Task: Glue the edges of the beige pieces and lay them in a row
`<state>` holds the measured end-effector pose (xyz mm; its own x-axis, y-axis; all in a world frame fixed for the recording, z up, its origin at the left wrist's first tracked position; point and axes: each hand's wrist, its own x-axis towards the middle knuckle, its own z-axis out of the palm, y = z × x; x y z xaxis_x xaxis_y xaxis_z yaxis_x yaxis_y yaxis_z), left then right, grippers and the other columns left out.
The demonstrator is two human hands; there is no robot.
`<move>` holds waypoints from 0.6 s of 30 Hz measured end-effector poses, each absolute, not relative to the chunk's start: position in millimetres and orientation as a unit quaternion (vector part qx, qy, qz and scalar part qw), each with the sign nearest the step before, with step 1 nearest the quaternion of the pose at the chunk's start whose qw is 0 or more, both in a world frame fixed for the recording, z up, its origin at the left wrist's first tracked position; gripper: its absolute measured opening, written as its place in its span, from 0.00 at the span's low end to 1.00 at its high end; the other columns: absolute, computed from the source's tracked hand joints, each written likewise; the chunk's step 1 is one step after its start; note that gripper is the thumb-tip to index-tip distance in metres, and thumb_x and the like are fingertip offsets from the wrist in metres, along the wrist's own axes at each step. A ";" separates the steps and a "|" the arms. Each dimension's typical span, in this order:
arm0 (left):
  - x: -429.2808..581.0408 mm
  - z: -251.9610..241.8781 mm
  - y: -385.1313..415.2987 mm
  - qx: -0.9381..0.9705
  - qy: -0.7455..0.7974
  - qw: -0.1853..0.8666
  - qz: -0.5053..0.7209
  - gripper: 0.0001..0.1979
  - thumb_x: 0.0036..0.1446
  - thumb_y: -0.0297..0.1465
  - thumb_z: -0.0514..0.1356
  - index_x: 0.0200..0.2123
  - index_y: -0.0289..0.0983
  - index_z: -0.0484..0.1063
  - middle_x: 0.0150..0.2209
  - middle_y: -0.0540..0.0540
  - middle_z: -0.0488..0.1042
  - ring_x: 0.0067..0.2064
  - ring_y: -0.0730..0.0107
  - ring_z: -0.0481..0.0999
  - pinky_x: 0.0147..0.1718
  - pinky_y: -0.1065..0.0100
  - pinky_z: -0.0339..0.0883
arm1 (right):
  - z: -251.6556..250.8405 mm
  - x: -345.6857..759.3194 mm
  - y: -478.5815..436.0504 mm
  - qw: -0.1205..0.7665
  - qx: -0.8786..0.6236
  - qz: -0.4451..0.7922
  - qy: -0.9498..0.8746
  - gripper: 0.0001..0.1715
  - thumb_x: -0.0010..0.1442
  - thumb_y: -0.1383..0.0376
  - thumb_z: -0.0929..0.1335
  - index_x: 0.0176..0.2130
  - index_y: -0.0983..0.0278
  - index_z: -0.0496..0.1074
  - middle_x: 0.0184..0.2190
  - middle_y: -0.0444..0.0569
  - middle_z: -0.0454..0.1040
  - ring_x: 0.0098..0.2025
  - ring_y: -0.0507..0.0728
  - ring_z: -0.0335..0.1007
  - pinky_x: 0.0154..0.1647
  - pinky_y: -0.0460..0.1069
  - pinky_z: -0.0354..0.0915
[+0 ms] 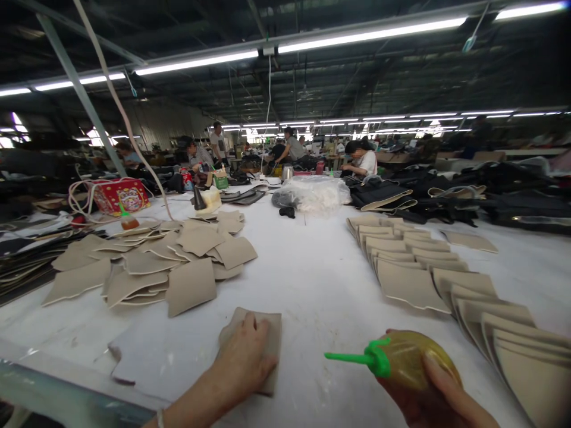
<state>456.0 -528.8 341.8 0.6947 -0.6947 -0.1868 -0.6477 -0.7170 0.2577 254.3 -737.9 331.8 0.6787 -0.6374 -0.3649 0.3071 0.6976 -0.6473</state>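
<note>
My left hand (pixel 247 355) bears down on a beige padded fabric piece (pixel 241 316) on the white table. Its fingers are curled, and the thumb rests near the piece's right edge. In my right hand (pixel 439 389) is a squeeze glue bottle (pixel 413 356) of yellowish liquid, tilted on its side above the tabletop. The bottle's green nozzle (pixel 352 358) points left, apart from the piece. A larger pale piece with a dark edge (pixel 151 351) lies flat to the left of my left hand.
Loose beige pieces (pixel 191 285) are heaped at the left. Overlapping rows of beige pieces (pixel 410 282) run along the right. Behind them are a plastic bag (pixel 316 193), dark fabric stacks (pixel 383 193), a red box (pixel 120 196) and another green-tipped bottle (pixel 128 220). Several people sit or stand farther back.
</note>
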 end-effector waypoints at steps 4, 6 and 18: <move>444.6 334.5 -533.6 0.920 -0.367 0.060 -0.128 0.19 0.51 0.34 0.56 0.47 0.35 0.67 0.49 0.36 0.65 0.49 0.55 0.67 0.47 0.58 0.63 | 340.3 261.7 -730.8 0.854 -0.332 -0.271 0.294 0.23 0.45 0.58 0.76 0.43 0.61 0.76 0.45 0.52 0.76 0.47 0.67 0.71 0.42 0.55 0.73; 445.8 337.8 -535.0 0.919 -0.366 0.051 -0.137 0.19 0.51 0.34 0.56 0.46 0.34 0.67 0.49 0.35 0.65 0.48 0.55 0.68 0.46 0.58 0.64 | 342.7 266.3 -725.4 0.848 -0.349 -0.270 0.293 0.23 0.46 0.58 0.76 0.43 0.61 0.75 0.44 0.52 0.76 0.46 0.65 0.72 0.41 0.54 0.73; 450.7 349.4 -555.4 0.924 -0.364 -0.015 -0.119 0.22 0.43 0.23 0.56 0.45 0.33 0.68 0.47 0.34 0.68 0.45 0.54 0.72 0.43 0.59 0.68 | 347.1 283.2 -718.1 0.806 -0.472 -0.275 0.228 0.25 0.50 0.57 0.74 0.46 0.61 0.70 0.41 0.51 0.75 0.44 0.61 0.71 0.42 0.49 0.71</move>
